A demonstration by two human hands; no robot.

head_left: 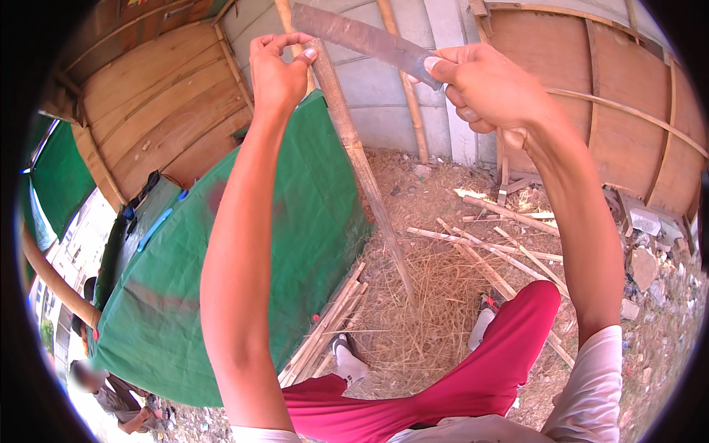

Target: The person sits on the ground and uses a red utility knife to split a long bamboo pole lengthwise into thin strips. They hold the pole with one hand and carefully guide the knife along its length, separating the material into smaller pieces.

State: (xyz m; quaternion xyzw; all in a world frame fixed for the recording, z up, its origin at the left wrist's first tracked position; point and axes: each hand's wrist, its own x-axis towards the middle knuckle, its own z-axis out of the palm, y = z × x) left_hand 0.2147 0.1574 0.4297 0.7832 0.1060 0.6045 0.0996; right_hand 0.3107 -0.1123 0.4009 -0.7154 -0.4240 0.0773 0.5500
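Observation:
My left hand (279, 74) is closed at the top of a long brown bamboo pole (354, 151), thumb and forefinger pinching it near its end. The pole slants down and away from that hand to the straw-covered ground between my feet. In my right hand (484, 85) is a machete (369, 40), a broad, dark, worn flat blade gripped at its right end, the thumb lying along it. Its handle is hidden in my fist. The blade points left, its lower edge by the pole's top end; whether they touch I cannot tell.
A green tarp (295, 244) covers something bulky at my left, with a blue-handled tool (153, 230) on top. Split bamboo strips (332, 325) lie beside it, and more sticks (509, 255) on the right. Rubble (646, 269) lines the right wall. A person (122, 399) sits at lower left.

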